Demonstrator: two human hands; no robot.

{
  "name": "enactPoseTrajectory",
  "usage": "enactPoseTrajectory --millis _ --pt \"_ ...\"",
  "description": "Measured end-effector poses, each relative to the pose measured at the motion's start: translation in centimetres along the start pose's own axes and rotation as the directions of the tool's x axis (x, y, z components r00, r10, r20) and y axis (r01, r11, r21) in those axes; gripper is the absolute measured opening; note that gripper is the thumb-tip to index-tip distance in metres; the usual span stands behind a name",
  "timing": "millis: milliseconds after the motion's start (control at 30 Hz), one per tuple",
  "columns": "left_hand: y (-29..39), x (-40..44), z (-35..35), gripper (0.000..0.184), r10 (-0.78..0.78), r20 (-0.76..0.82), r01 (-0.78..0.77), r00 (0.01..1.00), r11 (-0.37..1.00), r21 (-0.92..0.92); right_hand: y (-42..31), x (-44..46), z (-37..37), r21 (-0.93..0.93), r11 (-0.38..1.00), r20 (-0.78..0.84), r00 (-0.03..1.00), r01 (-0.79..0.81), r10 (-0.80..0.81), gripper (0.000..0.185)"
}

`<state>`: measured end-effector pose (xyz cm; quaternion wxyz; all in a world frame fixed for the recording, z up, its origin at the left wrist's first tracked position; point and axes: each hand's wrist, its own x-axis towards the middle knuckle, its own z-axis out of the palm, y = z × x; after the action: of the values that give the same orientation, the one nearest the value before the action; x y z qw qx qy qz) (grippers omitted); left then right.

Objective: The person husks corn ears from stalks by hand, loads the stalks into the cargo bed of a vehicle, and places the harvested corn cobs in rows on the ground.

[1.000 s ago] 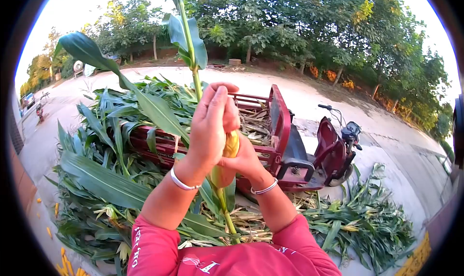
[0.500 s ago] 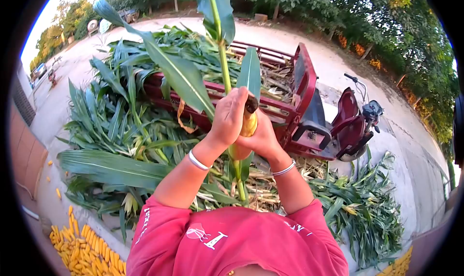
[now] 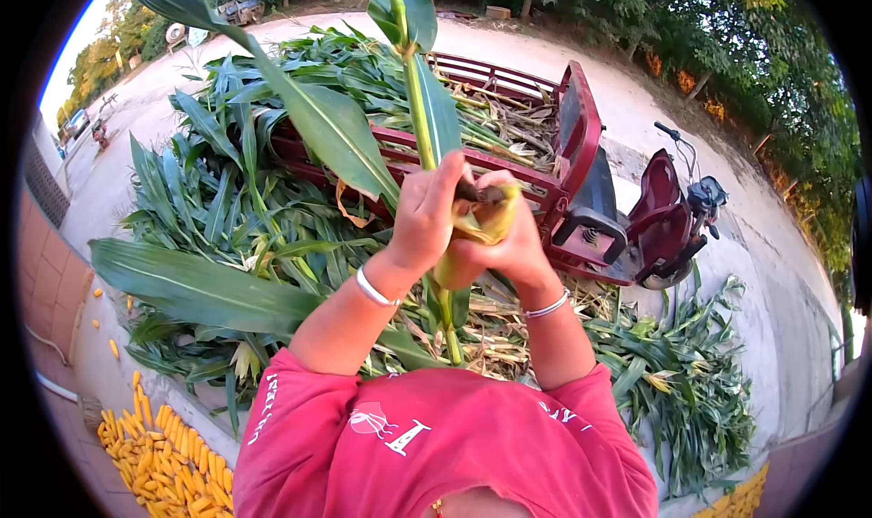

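A tall green corn stalk [image 3: 420, 118] with long leaves stands upright in front of me, its lower end near my shirt. Attached to it at chest height is an ear of corn in yellow-green husk [image 3: 491, 220], its dark dried tip pointing at me. My left hand [image 3: 423, 211] is closed around the ear's left side, against the stalk. On the other side, my right hand [image 3: 514, 246] grips the husk, which is spread open at the top. The kernels are hidden by husk and fingers.
A red cargo tricycle [image 3: 574, 146] loaded with stalks stands ahead. Piled green stalks [image 3: 209, 209] lie at left, more cut stalks [image 3: 681, 391] at right. Husked yellow cobs [image 3: 168, 459] are heaped at lower left. Trees line the road beyond.
My right hand has moved slightly right, away from the left. The husk around the dark tip has opened and folded toward the right. My view has tilted slightly.
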<state>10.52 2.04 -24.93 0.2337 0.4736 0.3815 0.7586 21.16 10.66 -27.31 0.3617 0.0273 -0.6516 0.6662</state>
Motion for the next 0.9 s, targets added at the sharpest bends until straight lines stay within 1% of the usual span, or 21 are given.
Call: enactPoseTrajectory --millis 33,67,133,167,200,267,300,333,367,400,433,467,533,567,600,633,667,700,767,800,900 --pt "-0.5 -0.8 0.3 0.045 0.025 -0.022 -0.025 0.999 1.000 -0.006 0.1 -0.1 -1.1 -0.074 0.993 0.031 0.995 0.097 -0.095 0.062" --pt "-0.8 -1.3 0.5 0.044 0.052 -0.039 -0.053 0.998 0.999 -0.008 -0.3 -0.1 -1.2 -0.073 0.992 0.028 0.994 0.105 -0.103 0.062" --pt "-1.1 -1.5 1.2 0.044 0.025 -0.087 -0.026 0.996 1.000 -0.013 -1.4 -0.7 -0.9 -0.073 0.995 0.050 0.997 0.069 -0.066 0.066" --pt "-1.2 -1.2 2.0 0.045 0.048 -0.148 -0.066 0.988 0.991 -0.120 -1.3 -0.8 -1.1 -0.127 0.982 0.065 0.989 0.143 -0.136 0.062" --pt "-0.9 -0.6 2.6 0.045 0.074 -0.206 -0.120 0.976 0.968 -0.220 -1.4 -0.6 -1.4 -0.128 0.981 0.067 0.988 0.143 -0.136 0.062" --pt "-0.4 -0.2 3.3 0.047 0.086 -0.168 -0.130 0.982 0.955 -0.268 -1.6 -0.4 -1.6 -0.378 0.835 0.093 0.913 0.400 -0.396 0.052" --pt "-0.8 0.2 3.4 0.046 0.088 -0.162 -0.127 0.983 0.961 -0.245 -1.5 -0.7 -0.9 -0.489 0.777 0.014 0.894 0.396 -0.447 0.039" --pt "-1.1 0.3 3.6 0.046 0.087 -0.155 -0.120 0.984 0.968 -0.221 -1.7 -1.1 0.0 -0.495 0.809 -0.129 0.895 0.316 -0.428 0.028" --pt "-1.3 0.3 4.7 0.045 0.056 -0.279 -0.101 0.959 0.984 -0.149 -1.8 -1.0 0.2 -0.571 0.766 -0.169 0.871 0.295 -0.462 0.023" --pt "-1.6 0.4 5.1 0.045 0.069 -0.231 -0.117 0.970 0.972 -0.202 -1.9 -0.8 0.2 -0.643 0.717 -0.201 0.844 0.270 -0.498 0.018" --pt "-1.8 0.4 5.5 0.045 0.075 -0.201 -0.097 0.977 0.990 -0.100 -2.3 -0.9 0.5 -0.578 0.793 -0.326 0.836 0.192 -0.441 0.013" --pt "-2.1 0.4 6.0 0.045 0.074 -0.166 -0.074 0.983 0.997 0.005 -1.6 -0.6 -0.3 -0.546 0.807 -0.383 0.791 0.222 -0.477 0.014" --pt "-4.2 0.2 6.2 0.045 0.104 -0.117 -0.105 0.988 0.995 -0.002 -0.3 -0.6 -2.6 -0.639 0.747 -0.409 0.742 0.183 -0.532 0.020" --pt "-5.2 -0.4 5.7 0.045 0.156 0.030 -0.158 0.987 0.985 0.062 0.0 -0.2 -3.8 -0.619 0.753 -0.434 0.702 0.223 -0.565 0.027" --pt "-5.8 -1.0 5.2 0.044 0.195 0.182 -0.219 0.964 0.969 0.119 0.4 0.0 -5.0 -0.517 0.827 -0.477 0.727 0.223 -0.494 0.028" --pt "-6.1 -2.1 4.5 0.044 0.088 0.195 -0.124 0.977 0.976 0.177 0.9 0.4 -5.8 -0.350 0.883 -0.502 0.732 0.314 -0.460 0.027" --pt "-5.8 -3.4 3.3 0.039 0.006 0.258 -0.082 0.966 0.955 0.286 0.6 0.8 -6.1 -0.175 0.902 -0.514 0.745 0.395 -0.425 0.027" --pt "-5.6 -4.6 2.2 0.034 -0.077 0.304 -0.052 0.950 0.917 0.396 0.4 0.9 -6.5 -0.176 0.903 -0.514 0.745 0.393 -0.425 0.027" --pt "-5.5 -6.8 0.8 0.032 0.074 0.354 -0.218 0.932 0.896 0.386 0.7 0.7 -6.9 -0.038 0.945 -0.530 0.795 0.325 -0.295 0.025" --pt "-4.9 -7.3 -0.1 0.033 0.074 0.388 -0.226 0.918 0.905 0.361 1.6 0.8 -6.5 0.015 0.933 -0.488 0.817 0.360 -0.308 0.026" --pt "-4.4 -8.8 -1.7 0.037 -0.022 0.334 -0.136 0.942 0.886 0.443 3.1 1.6 -4.9 0.088 0.933 -0.443 0.852 0.350 -0.278 0.027"
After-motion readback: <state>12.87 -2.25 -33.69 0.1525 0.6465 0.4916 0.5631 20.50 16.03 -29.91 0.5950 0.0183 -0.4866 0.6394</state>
